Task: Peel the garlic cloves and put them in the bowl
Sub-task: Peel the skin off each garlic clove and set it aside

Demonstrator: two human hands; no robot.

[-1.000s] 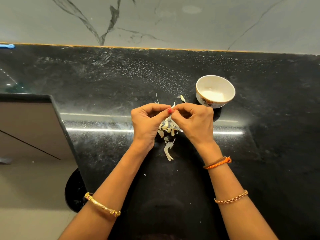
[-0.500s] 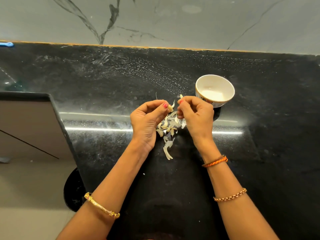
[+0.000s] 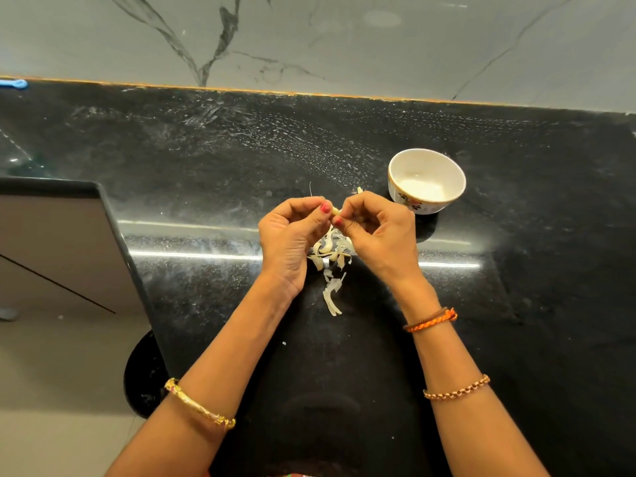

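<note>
Head view: bowl (image 3: 426, 180), markings perhaps floral.

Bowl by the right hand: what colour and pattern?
Small white ceramic bowl, with a floral motif on its outer wall; seen in the head view.

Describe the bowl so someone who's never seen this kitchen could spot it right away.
Start at the black stone counter below the grey marble wall. Just right of and beyond the right hand stands a small round white bowl. It is the only dish there, with a floral print on its outer wall, unlike the loose garlic peels.
</note>
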